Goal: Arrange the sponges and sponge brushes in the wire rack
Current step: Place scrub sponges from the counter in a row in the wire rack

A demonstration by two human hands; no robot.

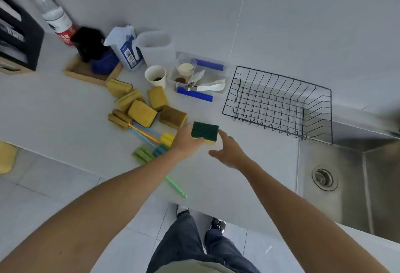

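Note:
My left hand (186, 142) grips a green-topped yellow sponge (205, 132) above the counter. My right hand (229, 152) is open, its fingertips right beside that sponge. The black wire rack (279, 103) stands at the right, by the sink, with nothing in it. Several yellow sponges (141, 105) lie in a loose pile left of my hands. Sponge brushes (151, 142) with coloured handles and yellow, green and blue heads lie under my left forearm; one green handle (176, 187) sticks out toward the counter edge.
A steel sink (350, 186) with a drain lies at the right. Behind the sponges stand a paper cup (155, 76), a clear tub with blue clips (200, 77), a carton (126, 49), a wooden tray (91, 71) and a bottle (54, 12).

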